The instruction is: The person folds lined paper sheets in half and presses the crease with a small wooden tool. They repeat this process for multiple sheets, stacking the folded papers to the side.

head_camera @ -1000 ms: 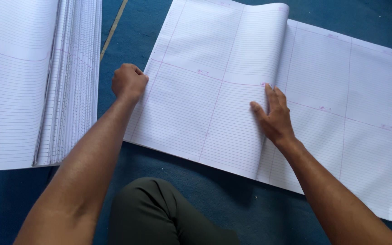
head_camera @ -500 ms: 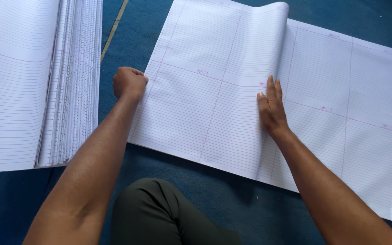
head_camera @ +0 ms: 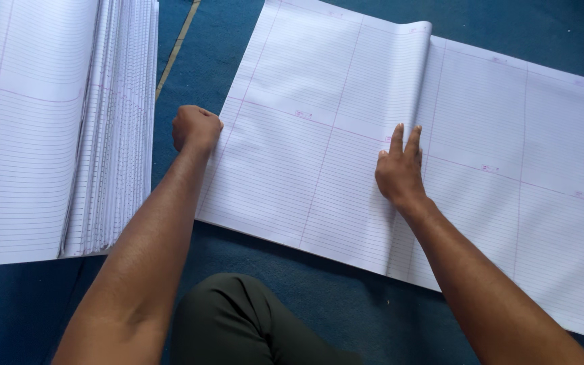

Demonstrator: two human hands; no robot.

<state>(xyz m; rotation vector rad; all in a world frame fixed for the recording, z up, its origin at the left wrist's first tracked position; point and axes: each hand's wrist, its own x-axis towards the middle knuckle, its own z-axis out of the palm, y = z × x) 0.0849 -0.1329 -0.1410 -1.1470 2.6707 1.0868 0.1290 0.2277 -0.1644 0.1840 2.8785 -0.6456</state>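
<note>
So this is the creasing stage of folding a big ruled sheet [head_camera: 319,135], as far as I can judge. The sheet lies on the blue floor [head_camera: 319,318], right in front of the person's knee [head_camera: 238,318], and its left half is doubled over so the rounded fold runs down the middle, top to bottom. The uncovered part underneath sticks out well to the right.

The right hand [head_camera: 399,170] is flat on the paper, fingers straight and close together, pointing up along the fold line, pressing and not gripping anything. The left hand [head_camera: 196,128] is balled into a fist at the sheet's left edge, knuckles down on or just beside that edge (I can't tell if a bit of paper is pinched inside it), and it looks to be pinning that side down.

The upper end of the fold is puffy, not flat yet. So my guess is the next move calls for sliding the flat palm along the fold toward the far end with steady pressure, while the fist keeps the edges lined up so nothing skews.

Off to the left sits a tall stack of the same ruled sheets [head_camera: 62,128], well apart from both hands.
</note>
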